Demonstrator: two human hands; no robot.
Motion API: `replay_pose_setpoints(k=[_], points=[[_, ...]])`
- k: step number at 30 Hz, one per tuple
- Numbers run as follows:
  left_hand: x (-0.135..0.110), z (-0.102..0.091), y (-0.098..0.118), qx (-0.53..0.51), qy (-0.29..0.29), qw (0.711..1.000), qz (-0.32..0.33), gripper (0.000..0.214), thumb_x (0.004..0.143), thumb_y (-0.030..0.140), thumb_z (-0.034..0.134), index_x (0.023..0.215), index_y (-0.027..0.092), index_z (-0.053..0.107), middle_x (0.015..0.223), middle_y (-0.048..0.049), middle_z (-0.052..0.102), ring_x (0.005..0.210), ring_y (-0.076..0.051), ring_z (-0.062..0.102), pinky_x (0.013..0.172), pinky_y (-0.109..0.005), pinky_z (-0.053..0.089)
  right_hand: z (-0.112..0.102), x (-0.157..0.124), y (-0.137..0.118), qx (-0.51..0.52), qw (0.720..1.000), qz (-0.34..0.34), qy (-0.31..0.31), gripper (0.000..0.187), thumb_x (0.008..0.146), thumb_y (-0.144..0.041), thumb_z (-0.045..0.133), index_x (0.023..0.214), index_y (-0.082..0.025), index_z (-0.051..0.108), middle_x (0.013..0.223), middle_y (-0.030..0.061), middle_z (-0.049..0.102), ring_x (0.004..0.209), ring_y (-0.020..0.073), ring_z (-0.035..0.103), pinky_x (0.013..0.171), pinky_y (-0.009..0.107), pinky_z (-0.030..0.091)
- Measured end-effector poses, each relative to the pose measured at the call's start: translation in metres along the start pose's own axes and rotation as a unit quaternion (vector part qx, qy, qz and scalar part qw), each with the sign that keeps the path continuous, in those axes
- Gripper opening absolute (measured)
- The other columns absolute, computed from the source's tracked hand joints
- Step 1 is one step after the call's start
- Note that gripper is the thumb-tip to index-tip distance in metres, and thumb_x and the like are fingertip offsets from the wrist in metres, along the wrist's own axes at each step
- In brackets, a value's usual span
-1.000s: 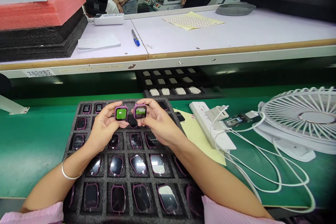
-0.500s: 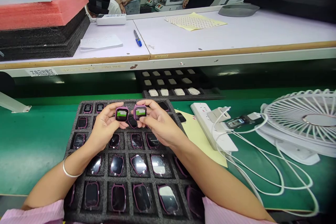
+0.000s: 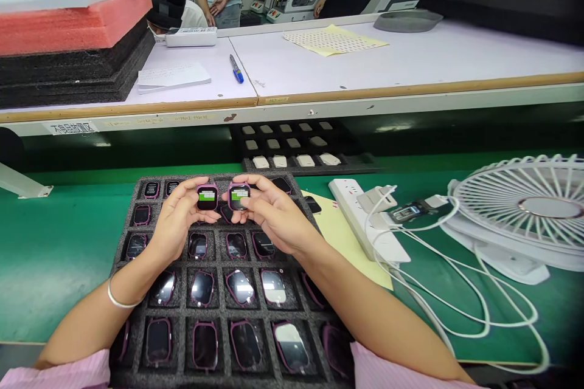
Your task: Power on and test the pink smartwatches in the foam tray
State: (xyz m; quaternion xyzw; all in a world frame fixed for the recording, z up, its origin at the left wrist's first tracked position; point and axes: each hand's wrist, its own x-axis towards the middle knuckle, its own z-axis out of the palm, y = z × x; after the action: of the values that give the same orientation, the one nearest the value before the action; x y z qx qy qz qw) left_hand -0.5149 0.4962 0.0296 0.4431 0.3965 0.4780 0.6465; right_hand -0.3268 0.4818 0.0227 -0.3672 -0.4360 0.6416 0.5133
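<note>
My left hand (image 3: pixel 177 222) pinches a small pink-rimmed smartwatch body (image 3: pixel 207 197) with a lit screen showing a green bar. My right hand (image 3: pixel 271 213) grips a second pink smartwatch body (image 3: pixel 239 196), its screen also lit. Both are held side by side above the far end of a black foam tray (image 3: pixel 182 299), whose pockets hold several more pink watch bodies with dark screens. A silver bangle sits on my left wrist.
A white power strip (image 3: pixel 365 219) with plugged chargers and looping white cables lies right of the tray, beside a white fan (image 3: pixel 524 209). A yellow sheet (image 3: pixel 340 234) lies under the tray's right edge. Another black tray (image 3: pixel 296 146) of white parts sits behind. People stand beyond the raised white shelf (image 3: pixel 365 58).
The watch screens went from mostly green to dark with a green bar. Both hands stay together above the tray and shifted slightly left.
</note>
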Motion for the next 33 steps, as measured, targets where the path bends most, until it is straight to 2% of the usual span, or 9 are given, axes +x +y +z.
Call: replay_pose_setpoints(k=[7, 12, 16, 26, 33], points=[[0.0009, 0.0004, -0.0032, 0.058, 0.013, 0.997, 0.047, 0.029, 0.082, 0.031, 0.068, 0.108, 0.018, 0.061, 0.085, 0.0001, 0.065, 0.055, -0.009, 0.063, 0.054, -0.021, 0.050, -0.0018, 0.0004, 0.0035, 0.008, 1.000, 0.003, -0.015, 0.034, 0.083, -0.035, 0.071, 0.111, -0.024, 0.055, 0.097, 0.0025, 0.069, 0.065, 0.0142, 0.066, 0.064, 0.029, 0.051], [-0.0001, 0.0012, -0.0051, 0.047, -0.034, 0.997, 0.058, 0.046, 0.074, 0.013, 0.069, 0.119, 0.021, 0.058, 0.103, -0.0028, 0.066, 0.067, -0.009, 0.066, 0.067, -0.022, 0.055, -0.0012, 0.0006, 0.0055, 0.011, 0.999, -0.025, -0.031, 0.045, 0.076, -0.016, 0.070, 0.117, -0.026, 0.053, 0.094, -0.0006, 0.067, 0.075, 0.0144, 0.067, 0.071, 0.028, 0.053], [-0.0022, 0.0020, -0.0054, 0.030, -0.048, 0.997, 0.051, 0.051, 0.071, 0.007, 0.066, 0.120, 0.020, 0.057, 0.108, -0.0039, 0.065, 0.071, -0.009, 0.066, 0.072, -0.023, 0.056, 0.0001, 0.0007, 0.0054, 0.022, 0.998, -0.026, -0.044, 0.048, 0.072, -0.011, 0.067, 0.116, -0.025, 0.054, 0.094, -0.0007, 0.067, 0.076, 0.0145, 0.066, 0.075, 0.030, 0.055], [-0.0025, 0.0024, -0.0042, 0.037, -0.042, 0.997, 0.048, 0.049, 0.071, 0.008, 0.067, 0.118, 0.020, 0.056, 0.103, -0.0029, 0.065, 0.069, -0.009, 0.066, 0.071, -0.023, 0.056, -0.0016, 0.0010, 0.0070, 0.006, 0.999, -0.021, -0.047, 0.040, 0.079, -0.017, 0.067, 0.117, -0.023, 0.053, 0.092, 0.0003, 0.068, 0.074, 0.0144, 0.068, 0.071, 0.029, 0.055], [-0.0022, 0.0023, -0.0056, 0.052, -0.046, 0.996, 0.059, 0.048, 0.071, 0.009, 0.069, 0.116, 0.021, 0.056, 0.103, -0.0026, 0.064, 0.070, -0.009, 0.065, 0.070, -0.022, 0.056, -0.0003, 0.0007, 0.0051, 0.011, 0.999, -0.019, -0.047, 0.047, 0.070, -0.010, 0.064, 0.114, -0.023, 0.053, 0.093, 0.0001, 0.068, 0.077, 0.0147, 0.069, 0.074, 0.029, 0.055]])
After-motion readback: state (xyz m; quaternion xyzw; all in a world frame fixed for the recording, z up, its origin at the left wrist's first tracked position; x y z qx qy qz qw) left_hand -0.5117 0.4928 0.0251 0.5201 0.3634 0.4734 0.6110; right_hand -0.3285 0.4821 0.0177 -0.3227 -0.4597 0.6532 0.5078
